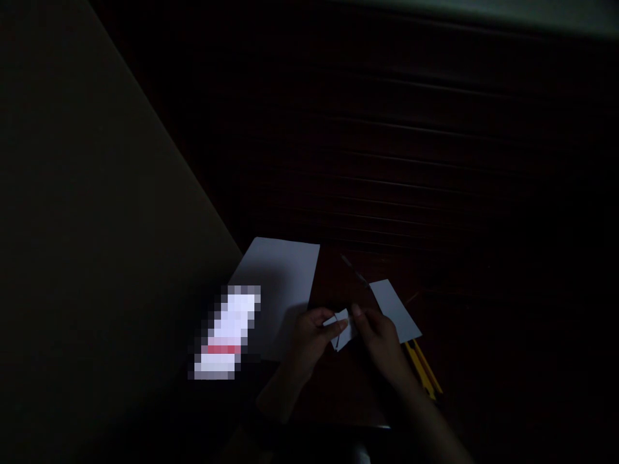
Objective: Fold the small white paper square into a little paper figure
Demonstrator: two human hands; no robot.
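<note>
The scene is very dark. My left hand (309, 341) and my right hand (380, 338) meet over a small white folded piece of paper (342, 330), each pinching one side of it with fingertips. The paper is held just above a dark wooden table (435, 212). A larger white sheet (280, 283) lies flat to the left of my left hand. Another white piece (395, 308) lies behind my right hand.
A yellow tool or pencils (423, 370) lie on the table right of my right wrist. A thin pen-like object (355, 274) rests behind the hands. A blurred white and red item (227, 335) sits at the left. A pale wall (72, 193) fills the left side.
</note>
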